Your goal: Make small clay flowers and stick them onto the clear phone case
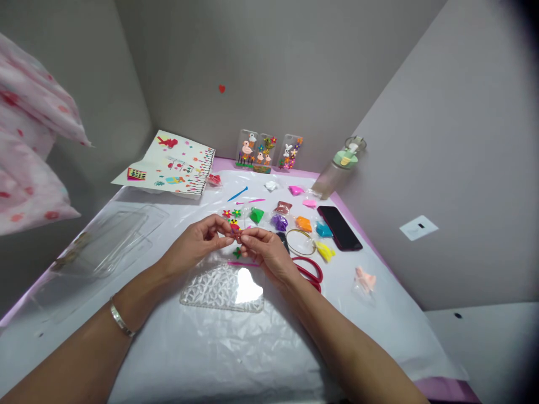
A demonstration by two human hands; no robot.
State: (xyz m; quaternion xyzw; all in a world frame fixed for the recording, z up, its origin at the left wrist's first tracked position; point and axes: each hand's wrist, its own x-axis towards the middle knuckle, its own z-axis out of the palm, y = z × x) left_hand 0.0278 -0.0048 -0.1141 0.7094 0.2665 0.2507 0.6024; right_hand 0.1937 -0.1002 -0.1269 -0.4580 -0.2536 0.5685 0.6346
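Small reddish piece (pixel 238 236) pinched by left hand (pixel 201 240) and right hand (pixel 269 253), above worktop (pixel 210 353) middle; shaping likely; light touch called for.

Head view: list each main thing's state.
Left hand: fingertips pinched on a small reddish piece
Right hand: fingertips pinched on the same piece
Textured clear case: lying flat
Decorated cases: propped upright
Phone: screen up, dark
Bottle: standing, lid on
Red-handled scissors: partly hidden, open or closed unclear
Purple lump: in clear wrapping

bare left forearm (pixel 92 342), silvery bangle (pixel 119 318), apparently metal
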